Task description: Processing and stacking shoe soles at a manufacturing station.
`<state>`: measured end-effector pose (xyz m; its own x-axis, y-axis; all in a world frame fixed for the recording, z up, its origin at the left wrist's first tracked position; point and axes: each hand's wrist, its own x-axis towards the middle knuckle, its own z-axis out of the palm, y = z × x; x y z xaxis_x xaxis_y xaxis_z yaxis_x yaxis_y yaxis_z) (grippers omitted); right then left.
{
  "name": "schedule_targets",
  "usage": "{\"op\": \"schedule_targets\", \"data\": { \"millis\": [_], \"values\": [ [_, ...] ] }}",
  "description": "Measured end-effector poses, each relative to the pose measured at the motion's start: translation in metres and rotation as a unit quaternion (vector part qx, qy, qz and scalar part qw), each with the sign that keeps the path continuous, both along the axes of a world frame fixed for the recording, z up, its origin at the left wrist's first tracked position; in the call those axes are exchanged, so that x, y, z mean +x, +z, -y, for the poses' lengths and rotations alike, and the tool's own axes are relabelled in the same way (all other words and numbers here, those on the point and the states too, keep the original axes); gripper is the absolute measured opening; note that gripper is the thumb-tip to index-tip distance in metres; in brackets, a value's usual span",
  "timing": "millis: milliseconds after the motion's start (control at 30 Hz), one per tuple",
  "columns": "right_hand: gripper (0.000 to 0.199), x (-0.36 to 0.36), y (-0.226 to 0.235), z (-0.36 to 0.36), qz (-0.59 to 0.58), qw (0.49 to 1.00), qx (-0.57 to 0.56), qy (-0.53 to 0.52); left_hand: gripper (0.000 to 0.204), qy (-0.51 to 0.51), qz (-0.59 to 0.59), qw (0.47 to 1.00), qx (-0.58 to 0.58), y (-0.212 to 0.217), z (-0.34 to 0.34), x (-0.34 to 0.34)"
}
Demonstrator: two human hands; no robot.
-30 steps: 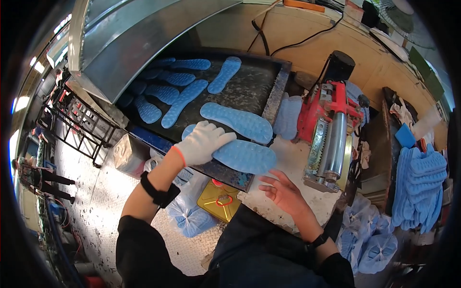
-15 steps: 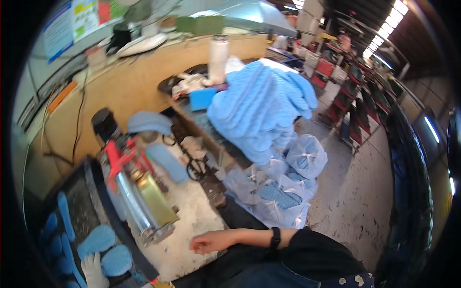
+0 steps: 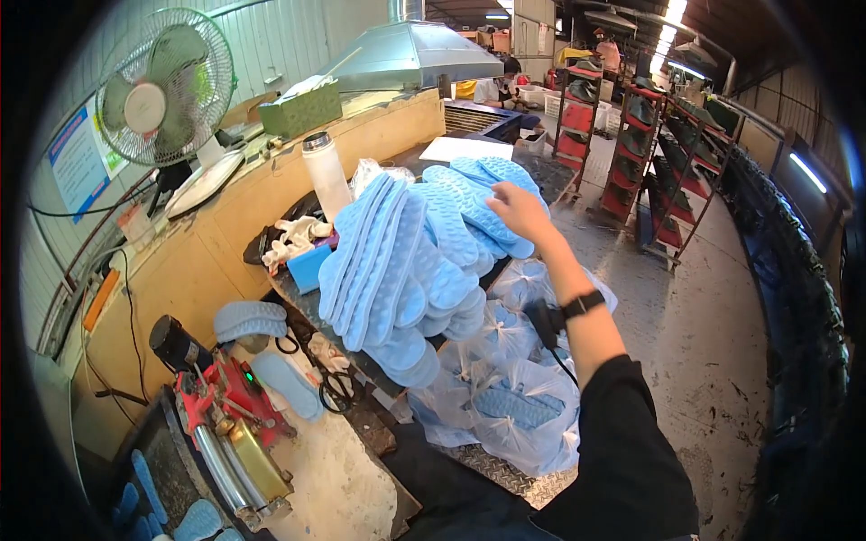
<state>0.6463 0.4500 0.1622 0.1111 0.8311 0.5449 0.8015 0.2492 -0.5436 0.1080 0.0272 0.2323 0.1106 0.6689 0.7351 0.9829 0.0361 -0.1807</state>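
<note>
My right hand [image 3: 520, 213] reaches out over the far right side of a large heap of light blue, bumpy insoles [image 3: 374, 261]. Its fingers are a little bent and parted, with the tips at the upper insoles [image 3: 492, 171]. I see nothing lifted in them. A dark band circles that wrist. My left hand is out of the picture. Several blue insoles lie at the lower left, one of them a rounded blue piece [image 3: 198, 520], beside a red machine [image 3: 230, 397] with shiny metal rollers [image 3: 236, 464].
Clear plastic bags of insoles [image 3: 514, 406] sit below the heap. Black scissors [image 3: 336, 392] and a single insole [image 3: 287, 383] lie near the machine. A white bottle [image 3: 327, 176] stands behind the heap, a fan [image 3: 149, 104] at upper left. Wheeled racks [image 3: 663, 171] stand at right.
My right hand has moved from the pale worktop by the rollers up and away to the insole heap. The view has shifted, and the white-gloved left hand has dropped out of it.
</note>
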Motion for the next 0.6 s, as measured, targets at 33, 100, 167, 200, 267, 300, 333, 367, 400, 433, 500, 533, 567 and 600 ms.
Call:
{"op": "schedule_targets", "data": {
  "millis": [33, 100, 167, 200, 267, 300, 333, 367, 400, 433, 500, 533, 567, 600],
  "values": [
    [0.042, -0.007, -0.001, -0.019, -0.006, 1.0, 0.0, 0.007, 0.018, -0.022, -0.02, 0.999, -0.011, 0.001, -0.006, 0.017],
    [0.055, -0.021, -0.003, -0.047, 0.183, 0.967, -0.164, -0.062, 0.02, -0.07, -0.027, 0.997, -0.034, 0.002, -0.015, 0.044],
    [0.06, -0.024, -0.006, -0.058, 0.202, 0.958, -0.199, -0.045, 0.02, -0.072, -0.026, 0.996, -0.049, 0.002, -0.022, 0.055],
    [0.065, -0.021, -0.008, -0.064, 0.228, 0.944, -0.235, -0.036, 0.02, -0.081, -0.018, 0.994, -0.064, 0.002, -0.025, 0.06],
    [0.066, -0.005, -0.003, -0.075, 0.211, 0.945, -0.25, -0.021, 0.02, -0.085, 0.007, 0.994, -0.075, 0.006, -0.034, 0.069],
    [0.067, 0.003, -0.003, -0.081, 0.192, 0.946, -0.262, -0.005, 0.02, -0.09, 0.01, 0.993, -0.069, 0.006, -0.037, 0.071],
    [0.067, 0.011, -0.002, -0.08, 0.192, 0.945, -0.266, -0.004, 0.02, -0.1, 0.017, 0.993, -0.065, 0.004, -0.04, 0.071],
    [0.066, 0.02, 0.001, -0.077, 0.136, 0.963, -0.231, 0.011, 0.02, -0.1, 0.018, 0.992, -0.069, 0.004, -0.042, 0.073],
    [0.066, 0.025, 0.006, -0.072, 0.081, 0.977, -0.194, 0.026, 0.019, -0.1, 0.033, 0.991, -0.082, 0.003, -0.043, 0.074],
    [0.063, 0.021, 0.01, -0.064, 0.087, 0.985, -0.146, -0.018, 0.019, -0.096, 0.047, 0.99, -0.094, 0.003, -0.044, 0.075],
    [0.059, 0.015, 0.017, -0.042, 0.071, 0.996, -0.029, -0.049, 0.019, -0.118, 0.093, 0.983, -0.11, -0.001, -0.044, 0.076],
    [0.056, 0.016, 0.021, -0.026, 0.046, 0.998, 0.038, -0.033, 0.019, -0.142, 0.138, 0.972, -0.123, -0.004, -0.042, 0.076],
    [0.059, 0.004, 0.039, 0.012, 0.0, 0.996, 0.078, 0.044, 0.02, -0.167, 0.177, 0.957, -0.156, -0.005, -0.041, 0.078],
    [0.06, -0.019, 0.042, 0.045, -0.055, 0.995, 0.084, 0.006, 0.021, -0.17, 0.217, 0.944, -0.183, -0.005, -0.036, 0.081]
  ]
}}
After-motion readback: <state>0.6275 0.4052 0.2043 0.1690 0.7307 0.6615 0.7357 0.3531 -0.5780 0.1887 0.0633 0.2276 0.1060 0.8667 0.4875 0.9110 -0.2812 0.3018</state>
